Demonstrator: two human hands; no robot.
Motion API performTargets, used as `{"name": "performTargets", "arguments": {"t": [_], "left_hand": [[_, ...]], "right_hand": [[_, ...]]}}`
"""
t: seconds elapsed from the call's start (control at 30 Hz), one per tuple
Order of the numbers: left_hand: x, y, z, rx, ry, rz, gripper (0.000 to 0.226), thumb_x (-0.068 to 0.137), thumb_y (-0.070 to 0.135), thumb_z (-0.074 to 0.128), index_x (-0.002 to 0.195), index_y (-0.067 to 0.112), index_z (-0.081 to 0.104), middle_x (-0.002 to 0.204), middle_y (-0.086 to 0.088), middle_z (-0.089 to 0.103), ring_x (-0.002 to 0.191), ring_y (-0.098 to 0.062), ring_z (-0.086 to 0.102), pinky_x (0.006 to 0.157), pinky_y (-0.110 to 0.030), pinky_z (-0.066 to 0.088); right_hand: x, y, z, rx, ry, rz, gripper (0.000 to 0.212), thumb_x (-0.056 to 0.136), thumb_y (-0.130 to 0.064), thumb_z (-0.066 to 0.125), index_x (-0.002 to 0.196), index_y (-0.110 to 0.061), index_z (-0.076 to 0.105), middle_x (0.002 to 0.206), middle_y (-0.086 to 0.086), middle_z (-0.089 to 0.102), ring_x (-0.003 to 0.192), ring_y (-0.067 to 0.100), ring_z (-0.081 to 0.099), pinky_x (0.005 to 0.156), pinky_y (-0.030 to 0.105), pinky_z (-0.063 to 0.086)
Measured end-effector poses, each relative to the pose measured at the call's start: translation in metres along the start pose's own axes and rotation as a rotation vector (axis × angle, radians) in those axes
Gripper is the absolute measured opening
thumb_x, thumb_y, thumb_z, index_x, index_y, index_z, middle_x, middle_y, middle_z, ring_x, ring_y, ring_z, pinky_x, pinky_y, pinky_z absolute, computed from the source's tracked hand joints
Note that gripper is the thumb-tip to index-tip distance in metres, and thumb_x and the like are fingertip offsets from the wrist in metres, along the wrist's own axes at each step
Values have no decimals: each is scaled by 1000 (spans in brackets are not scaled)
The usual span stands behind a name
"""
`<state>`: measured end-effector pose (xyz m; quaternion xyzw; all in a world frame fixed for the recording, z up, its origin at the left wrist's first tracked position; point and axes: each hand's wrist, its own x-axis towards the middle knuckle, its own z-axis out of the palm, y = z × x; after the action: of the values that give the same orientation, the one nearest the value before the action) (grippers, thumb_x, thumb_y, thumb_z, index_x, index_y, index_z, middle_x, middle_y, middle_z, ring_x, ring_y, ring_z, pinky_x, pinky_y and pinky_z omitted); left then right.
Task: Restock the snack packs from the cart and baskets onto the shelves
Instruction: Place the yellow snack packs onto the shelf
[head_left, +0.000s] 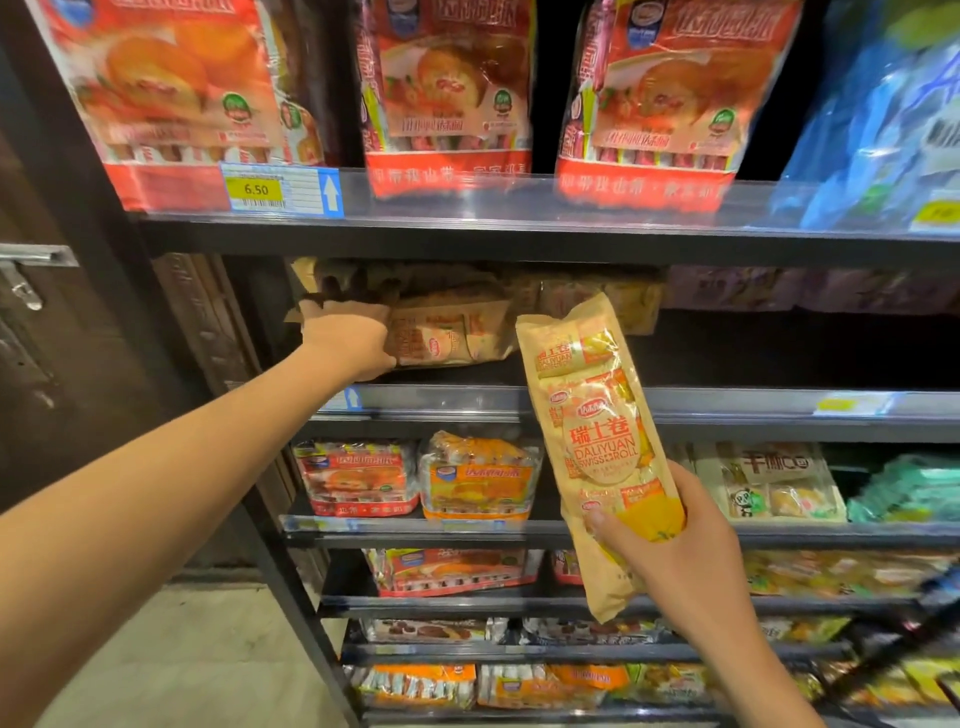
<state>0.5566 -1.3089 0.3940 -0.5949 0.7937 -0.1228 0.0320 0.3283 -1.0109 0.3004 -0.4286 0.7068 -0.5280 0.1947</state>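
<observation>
My right hand (670, 545) grips the lower part of a tall beige and yellow Swiss roll pack (597, 431), held upright and slightly tilted in front of the shelves. My left hand (348, 338) reaches into the second shelf (727, 402) from the top and rests against the left side of a stack of the same beige packs (452, 332); its fingers are partly hidden in the dark behind them. To the right of that stack the shelf looks dark and bare.
Red snack bags (447, 88) and a blue bag (883, 119) fill the top shelf above a 6.50 price tag (257, 189). Lower shelves hold red and orange packs (415, 478) and panda-print packs (763, 483). A dark door with a latch (26, 280) stands at left.
</observation>
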Motion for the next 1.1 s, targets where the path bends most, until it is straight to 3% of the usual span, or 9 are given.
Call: {"name": "performTargets", "arguments": {"t": [0.13, 0.3, 0.47, 0.53, 0.6, 0.77, 0.87, 1.0, 1.1], "left_hand": [[-3, 17, -4, -38, 14, 20, 46, 97, 49, 59, 136, 27, 47, 129, -10, 60, 122, -37, 54, 112, -61, 29], [26, 7, 13, -178, -12, -28, 21, 105, 32, 51, 116, 17, 61, 116, -8, 62, 105, -29, 59, 85, -34, 43], [46, 2, 24, -191, -39, -24, 52, 105, 57, 42, 130, 14, 57, 125, -10, 60, 118, -31, 58, 91, -33, 42], [46, -1, 23, -116, -75, -6, 48, 105, 52, 45, 134, 14, 54, 124, -9, 57, 118, -30, 56, 97, -34, 44], [36, 4, 21, -327, -107, -16, 47, 106, 48, 45, 140, 16, 51, 130, -8, 57, 121, -30, 55, 107, -36, 43], [-22, 24, 13, -258, 245, 78, 56, 101, 54, 48, 138, 13, 50, 132, -20, 57, 125, -43, 53, 105, -52, 42], [-59, 44, 30, -345, 242, 137, 64, 98, 65, 33, 134, 16, 55, 127, -15, 61, 114, -39, 58, 94, -49, 48], [-71, 60, 65, -202, 249, 216, 80, 92, 71, 21, 131, 14, 61, 121, -14, 66, 109, -41, 59, 103, -56, 39], [-69, 59, 70, -165, 300, 209, 81, 91, 74, 25, 134, 14, 59, 126, -15, 63, 115, -43, 55, 109, -62, 32]], "right_hand": [[1, -3, 3, 20, 1, -1, 60, 70, -42, 90, 117, -48, 55, 108, -23, 65, 94, -13, 62, 71, 20, 51], [4, -9, 12, 46, 9, 5, 58, 71, -40, 91, 115, -49, 54, 104, -25, 66, 91, -15, 62, 68, 16, 50], [6, -8, 17, 17, 6, 3, 65, 70, -46, 90, 125, -41, 55, 109, -23, 65, 95, -14, 61, 68, 15, 49], [5, -5, 16, 10, 6, 5, 68, 69, -48, 90, 128, -39, 55, 111, -23, 66, 96, -13, 62, 70, 16, 50], [4, -3, 14, 7, 12, 9, 71, 68, -50, 89, 129, -39, 55, 111, -23, 66, 96, -12, 63, 71, 16, 51], [11, -4, -1, -12, -1, 18, 70, 68, -51, 90, 129, -41, 57, 112, -22, 69, 98, -5, 67, 75, 24, 58], [32, -17, -20, -58, 29, 7, 65, 67, -51, 91, 123, -39, 60, 108, -19, 70, 94, 0, 68, 78, 31, 59], [79, -45, -48, -264, 16, -57, 60, 69, -49, 90, 115, -36, 55, 103, -18, 65, 93, 3, 64, 75, 30, 54], [113, -62, -67, -559, -54, -155, 72, 67, -57, 88, 125, -29, 57, 109, -10, 66, 98, 15, 64, 83, 43, 56]]}}
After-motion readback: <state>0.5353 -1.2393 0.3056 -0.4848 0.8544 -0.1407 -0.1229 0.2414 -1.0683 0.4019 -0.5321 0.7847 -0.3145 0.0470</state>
